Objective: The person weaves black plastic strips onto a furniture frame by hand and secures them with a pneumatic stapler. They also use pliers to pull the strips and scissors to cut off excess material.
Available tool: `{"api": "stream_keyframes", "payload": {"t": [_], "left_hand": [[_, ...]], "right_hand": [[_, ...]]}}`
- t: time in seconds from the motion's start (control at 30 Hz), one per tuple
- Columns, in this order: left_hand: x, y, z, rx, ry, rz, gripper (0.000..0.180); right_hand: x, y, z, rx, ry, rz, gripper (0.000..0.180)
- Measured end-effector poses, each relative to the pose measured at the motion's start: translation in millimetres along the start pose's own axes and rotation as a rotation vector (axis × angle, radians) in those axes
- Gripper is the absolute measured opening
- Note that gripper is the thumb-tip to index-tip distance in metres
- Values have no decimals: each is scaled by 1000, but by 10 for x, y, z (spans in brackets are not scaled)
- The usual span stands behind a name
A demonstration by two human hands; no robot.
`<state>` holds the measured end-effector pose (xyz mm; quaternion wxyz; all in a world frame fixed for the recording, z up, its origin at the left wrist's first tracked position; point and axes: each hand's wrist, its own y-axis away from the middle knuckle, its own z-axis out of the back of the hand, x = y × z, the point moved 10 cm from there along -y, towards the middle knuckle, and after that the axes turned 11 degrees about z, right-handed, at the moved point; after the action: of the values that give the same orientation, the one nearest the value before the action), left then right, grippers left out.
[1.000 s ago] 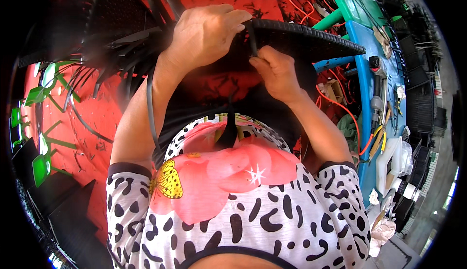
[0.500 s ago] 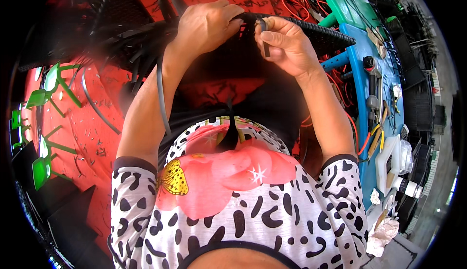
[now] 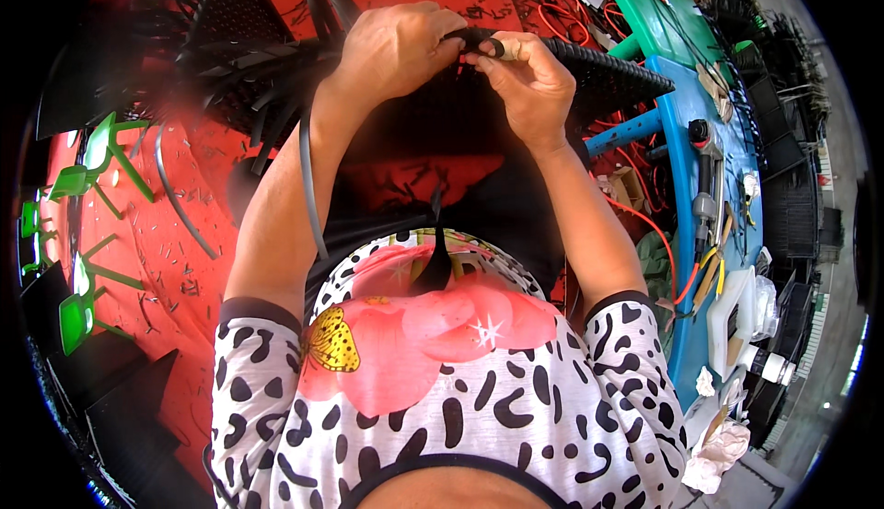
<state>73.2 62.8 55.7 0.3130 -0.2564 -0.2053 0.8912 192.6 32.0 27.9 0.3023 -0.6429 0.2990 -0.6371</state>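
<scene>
A black woven panel [image 3: 608, 69] stretches across in front of me, its edge running between my hands. My left hand [image 3: 391, 53] is closed at that edge, with thumb and fingertips pressed on the dark weave. Close to its right, my right hand [image 3: 534, 90] pinches a dark flat strip [image 3: 488, 46] against the same edge; a pale covering shows on one of its fingers. Loose black strips [image 3: 267, 76] bunch to the left of my left wrist. One long grey strip [image 3: 308, 177] hangs down along my left forearm.
Strip scraps lie over the red floor [image 3: 175, 260]. Green stools [image 3: 87, 311] stand at left. To the right, a blue table [image 3: 681, 104] carries a power tool [image 3: 705, 182], pliers [image 3: 711, 265] and a white tray [image 3: 732, 315]. Behind it is a green table [image 3: 645, 11]. Red hoses [image 3: 645, 219] coil below.
My right hand has moved left and inward, closer to my left hand, bringing the strip against the woven edge. My left hand has hardly moved.
</scene>
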Motion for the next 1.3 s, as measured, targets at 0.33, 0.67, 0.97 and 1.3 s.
{"api": "stream_keyframes", "payload": {"t": [0.33,0.67,0.97,1.3], "left_hand": [[-10,7,29,-9,24,19,24],[4,42,28,-23,22,16,23],[-180,214,131,-41,12,0,23],[-335,328,158,-51,-14,-48,25]], "right_hand": [[185,44,-13,28,366,241,13],[527,-10,-386,265,880,480,11],[-204,-704,-134,899,575,-382,27],[-690,68,-586,1111,-307,-918,19]]}}
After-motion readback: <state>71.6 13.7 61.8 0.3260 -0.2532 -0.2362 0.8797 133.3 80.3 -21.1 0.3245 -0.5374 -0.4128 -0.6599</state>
